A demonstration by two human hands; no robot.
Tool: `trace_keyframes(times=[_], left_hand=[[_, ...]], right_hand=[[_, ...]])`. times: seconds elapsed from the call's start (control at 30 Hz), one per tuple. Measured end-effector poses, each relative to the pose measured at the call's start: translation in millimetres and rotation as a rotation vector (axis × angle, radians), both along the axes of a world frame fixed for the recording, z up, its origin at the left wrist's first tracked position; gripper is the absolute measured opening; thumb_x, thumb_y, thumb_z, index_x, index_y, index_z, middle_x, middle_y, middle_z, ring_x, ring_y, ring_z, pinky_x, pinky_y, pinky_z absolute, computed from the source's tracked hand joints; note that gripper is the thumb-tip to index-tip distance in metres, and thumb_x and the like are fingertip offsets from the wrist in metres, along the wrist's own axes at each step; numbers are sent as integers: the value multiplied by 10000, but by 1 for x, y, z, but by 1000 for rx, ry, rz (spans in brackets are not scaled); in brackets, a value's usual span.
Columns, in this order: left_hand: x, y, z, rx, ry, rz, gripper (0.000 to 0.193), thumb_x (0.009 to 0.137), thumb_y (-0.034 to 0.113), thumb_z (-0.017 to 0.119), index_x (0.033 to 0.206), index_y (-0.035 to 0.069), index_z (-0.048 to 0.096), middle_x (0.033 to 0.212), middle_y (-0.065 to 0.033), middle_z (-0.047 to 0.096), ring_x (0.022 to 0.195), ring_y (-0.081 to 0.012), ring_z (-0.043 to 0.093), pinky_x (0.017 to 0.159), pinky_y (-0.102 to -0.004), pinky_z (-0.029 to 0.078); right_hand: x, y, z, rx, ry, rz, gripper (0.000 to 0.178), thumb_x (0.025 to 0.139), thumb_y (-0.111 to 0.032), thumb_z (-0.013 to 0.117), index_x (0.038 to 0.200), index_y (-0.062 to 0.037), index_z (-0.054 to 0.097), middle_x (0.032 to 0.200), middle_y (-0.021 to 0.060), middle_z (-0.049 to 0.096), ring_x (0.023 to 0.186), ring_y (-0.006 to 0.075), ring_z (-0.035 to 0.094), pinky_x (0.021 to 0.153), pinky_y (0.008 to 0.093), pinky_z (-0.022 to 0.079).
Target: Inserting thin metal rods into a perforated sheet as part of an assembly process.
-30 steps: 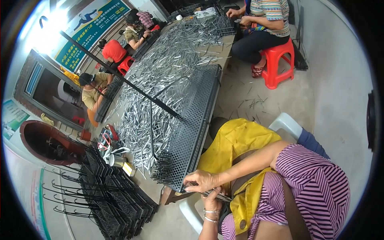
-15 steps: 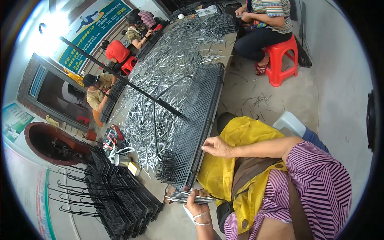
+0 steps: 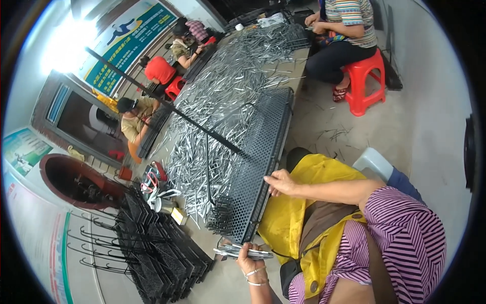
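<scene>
A black perforated metal tray (image 3: pixel 255 147) with a tall upright hooked rod (image 3: pixel 202 125) slants along the near edge of the table. A cluster of thin pins (image 3: pixel 218 217) stands in the holes at its lower left end. My left hand (image 3: pixel 249 258), wearing bracelets, is closed around a bundle of thin silvery metal pins (image 3: pixel 233 251) just below that end. At the tray's near long edge is my right hand (image 3: pixel 281 183), its thumb and fingers pressed together at the rim. Whatever they may pinch is too small to make out.
Loose metal pins (image 3: pixel 197 162) cover the table. Black racks with hooks (image 3: pixel 157 253) are stacked at lower left, beside a large reddish-brown round vessel (image 3: pixel 55 167). Several people sit around the table, one on a red stool (image 3: pixel 362 83). A yellow apron (image 3: pixel 283 223) covers my lap.
My right hand has come up against the tray's near edge, where it was slightly off it. My left hand still holds the bundle. The whole view has shifted a little.
</scene>
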State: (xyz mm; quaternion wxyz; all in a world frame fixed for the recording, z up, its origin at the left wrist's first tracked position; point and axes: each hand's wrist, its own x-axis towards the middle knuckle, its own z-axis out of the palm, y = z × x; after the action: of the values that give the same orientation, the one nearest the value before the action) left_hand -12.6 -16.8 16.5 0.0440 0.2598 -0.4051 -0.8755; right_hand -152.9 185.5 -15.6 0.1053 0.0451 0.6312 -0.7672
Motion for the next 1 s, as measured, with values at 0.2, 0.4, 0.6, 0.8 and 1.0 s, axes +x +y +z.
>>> trace_keyframes(times=[0.2, 0.4, 0.6, 0.8, 1.0], left_hand=[[-1, -1, -3, -21, -14, -14, 106, 699, 49, 577, 671, 19, 480, 594, -58, 486, 496, -168, 438, 483, -304, 369], [0, -4, -5, -40, -26, -61, 108, 682, 17, 580, 675, 18, 472, 583, -74, 484, 489, -186, 465, 463, -312, 386], [0, -6, -4, -76, -45, -66, 107, 673, 1, 568, 673, 12, 462, 570, -80, 480, 469, -194, 463, 448, -324, 391], [-5, 1, 2, -188, -78, -23, 101, 658, -32, 546, 681, 4, 454, 566, -95, 487, 453, -217, 489, 406, -329, 405], [-5, 3, 6, -260, -78, -29, 82, 652, 29, 559, 631, -3, 486, 558, -89, 492, 468, -216, 488, 423, -333, 418]], right_hand=[[-6, -6, 1, -71, -45, 10, 344, 846, -324, 491, 757, 8, 479, 627, 126, 578, 487, 161, 573, 414, 243, 463], [-11, -11, -1, -65, -33, -28, 341, 842, -313, 499, 759, 18, 485, 627, 141, 580, 467, 170, 568, 393, 249, 460], [-15, -13, -1, -67, -28, -26, 300, 845, -257, 492, 744, 25, 495, 622, 133, 576, 449, 165, 551, 382, 243, 448], [-17, -12, 1, -90, -39, -61, 286, 844, -235, 486, 738, 31, 479, 579, 125, 561, 422, 146, 531, 357, 249, 426], [-16, -13, 4, -67, -66, -58, 281, 853, -223, 466, 753, 39, 478, 587, 131, 563, 422, 152, 532, 360, 250, 429]])
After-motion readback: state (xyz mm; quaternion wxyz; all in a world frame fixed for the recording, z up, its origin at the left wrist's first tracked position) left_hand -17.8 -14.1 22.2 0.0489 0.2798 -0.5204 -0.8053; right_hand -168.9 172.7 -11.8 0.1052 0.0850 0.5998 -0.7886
